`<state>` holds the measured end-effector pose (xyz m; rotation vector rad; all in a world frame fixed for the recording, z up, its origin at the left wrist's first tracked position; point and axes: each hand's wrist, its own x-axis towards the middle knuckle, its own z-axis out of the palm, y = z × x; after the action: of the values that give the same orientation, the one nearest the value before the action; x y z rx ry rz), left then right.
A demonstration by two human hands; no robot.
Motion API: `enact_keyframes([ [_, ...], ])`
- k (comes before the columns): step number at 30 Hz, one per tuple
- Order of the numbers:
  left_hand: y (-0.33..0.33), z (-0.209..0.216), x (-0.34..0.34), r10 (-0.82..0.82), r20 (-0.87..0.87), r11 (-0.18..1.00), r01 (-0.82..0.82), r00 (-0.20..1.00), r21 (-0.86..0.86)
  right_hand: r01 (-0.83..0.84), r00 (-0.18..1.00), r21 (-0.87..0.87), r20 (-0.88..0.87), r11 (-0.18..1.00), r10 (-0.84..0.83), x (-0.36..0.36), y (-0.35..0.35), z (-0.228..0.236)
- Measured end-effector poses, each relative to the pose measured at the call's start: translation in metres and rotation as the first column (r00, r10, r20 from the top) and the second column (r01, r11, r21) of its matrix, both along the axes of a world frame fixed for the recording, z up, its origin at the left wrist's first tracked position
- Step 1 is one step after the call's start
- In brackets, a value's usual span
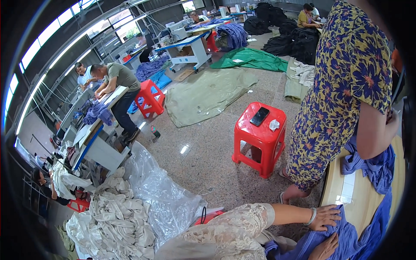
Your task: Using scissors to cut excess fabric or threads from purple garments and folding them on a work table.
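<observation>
At the lower right, purple cloth (pixel 303 245) lies in soft folds over the edge of a pale wooden table. My left hand (pixel 324 218), with a bracelet at its wrist and a cream lace sleeve up the arm, rests on the cloth with its fingers apart. Just below it, my right hand (pixel 325 248) lies on the same cloth, fingers stretched out; the lower edge of the picture cuts off part of it. Some of the cloth trails over the tabletop toward the right.
Close on the right stands a person in a flowered dress (pixel 342 86) by the wooden table (pixel 357 182). A red stool (pixel 260 130) holds a phone (pixel 260 116). Clear plastic sheeting (pixel 158 190) and piled cream cloth (pixel 115 216) lie left. Several people work at sewing tables beyond.
</observation>
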<state>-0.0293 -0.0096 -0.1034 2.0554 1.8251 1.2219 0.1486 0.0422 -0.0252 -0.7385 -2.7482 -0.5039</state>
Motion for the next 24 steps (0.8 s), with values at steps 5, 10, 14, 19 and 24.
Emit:
enact_keyframes([
  [5,0.001,-0.002,0.003,-0.001,0.007,1.0,0.001,1.0,0.003,-0.012,0.999,0.02,0.049,1.0,0.011,0.001,0.003,0.001],
  [10,0.005,-0.004,0.005,0.001,0.001,1.0,-0.001,1.0,0.002,-0.012,0.998,0.006,0.066,1.0,0.012,0.006,0.007,-0.007],
  [14,0.006,-0.008,0.003,0.032,-0.049,0.999,-0.031,0.998,0.03,0.114,0.992,-0.164,0.076,0.98,-0.103,0.002,0.015,-0.022],
  [19,0.006,-0.006,0.003,0.041,-0.058,0.998,-0.038,0.998,0.049,0.053,0.995,-0.128,0.085,0.99,-0.043,0.005,0.021,-0.024],
  [24,0.006,-0.004,0.003,0.048,-0.065,0.998,-0.045,0.997,0.046,0.036,0.997,-0.167,0.073,0.985,-0.024,0.004,0.017,-0.017],
])
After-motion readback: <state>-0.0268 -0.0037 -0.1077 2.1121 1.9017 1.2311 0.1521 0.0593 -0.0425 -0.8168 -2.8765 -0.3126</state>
